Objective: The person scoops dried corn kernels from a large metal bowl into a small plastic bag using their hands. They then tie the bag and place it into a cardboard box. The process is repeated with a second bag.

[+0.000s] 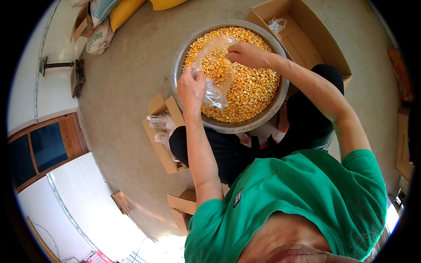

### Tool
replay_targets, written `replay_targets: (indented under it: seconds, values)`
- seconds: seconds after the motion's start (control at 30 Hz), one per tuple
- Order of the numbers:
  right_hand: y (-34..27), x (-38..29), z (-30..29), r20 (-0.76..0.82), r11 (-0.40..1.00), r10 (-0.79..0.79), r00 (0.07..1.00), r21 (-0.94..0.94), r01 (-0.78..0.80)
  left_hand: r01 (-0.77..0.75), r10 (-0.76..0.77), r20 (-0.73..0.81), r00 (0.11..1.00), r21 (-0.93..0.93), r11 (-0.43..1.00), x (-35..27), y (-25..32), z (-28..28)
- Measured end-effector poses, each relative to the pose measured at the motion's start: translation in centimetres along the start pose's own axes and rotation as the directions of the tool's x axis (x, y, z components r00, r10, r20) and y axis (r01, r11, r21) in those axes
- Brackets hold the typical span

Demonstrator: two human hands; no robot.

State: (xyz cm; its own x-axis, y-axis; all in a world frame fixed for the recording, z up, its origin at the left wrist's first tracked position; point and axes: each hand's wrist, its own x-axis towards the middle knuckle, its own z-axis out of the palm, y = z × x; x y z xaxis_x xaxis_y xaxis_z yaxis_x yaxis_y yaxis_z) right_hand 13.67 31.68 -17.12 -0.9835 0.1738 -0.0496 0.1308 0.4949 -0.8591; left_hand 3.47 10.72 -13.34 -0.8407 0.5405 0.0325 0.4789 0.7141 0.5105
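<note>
A wide metal basin (285, 79) full of yellow corn kernels (255, 95) stands in front of my knees. Over the kernels a clear plastic bag (215, 46) is spread between my hands. My left hand (192, 87) grips the bag at the basin's left side, and crumpled film hangs below its fingers. On the other side my right hand (245, 55) is closed at the bag's upper right edge; its fingertips are partly hidden. Kernels show through or within the film, and I cannot tell which.
An open cardboard box (302, 36) with a plastic bag (277, 25) inside stands beyond the basin's right side. Near my left knee another carton (161, 144) holds clear plastic bags. Filled sacks (100, 37) and a platform scale (77, 78) are along the wall.
</note>
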Motion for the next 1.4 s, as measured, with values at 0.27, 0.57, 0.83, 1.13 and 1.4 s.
replay_targets:
  seconds: [0.27,0.57,0.83,1.13,1.4]
  values:
    - [2.5,6.5,6.6,-0.033,0.886,-0.325,0.945,-0.360,0.292,-0.089,0.083,-0.057,0.995,-0.114,0.990,0.0,0.3,0.4]
    - [-1.7,5.6,8.6,0.266,0.907,0.062,0.962,0.387,-0.165,0.049,-0.051,-0.014,0.999,-0.138,0.989,-0.3,-2.3,0.7]
    - [-1.3,3.5,4.7,0.217,0.865,0.087,0.972,0.467,-0.181,0.014,-0.016,-0.037,0.999,-0.059,0.998,-0.7,-0.5,-0.3]
    - [3.0,0.1,0.1,-0.029,0.921,-0.127,0.991,-0.374,0.107,0.028,-0.034,-0.062,0.997,-0.087,0.996,0.0,0.2,-0.3]
    - [4.8,-1.1,3.2,-0.300,0.762,-0.145,0.943,-0.642,-0.087,0.049,-0.052,-0.024,0.998,-0.100,0.994,0.3,-0.1,0.2]
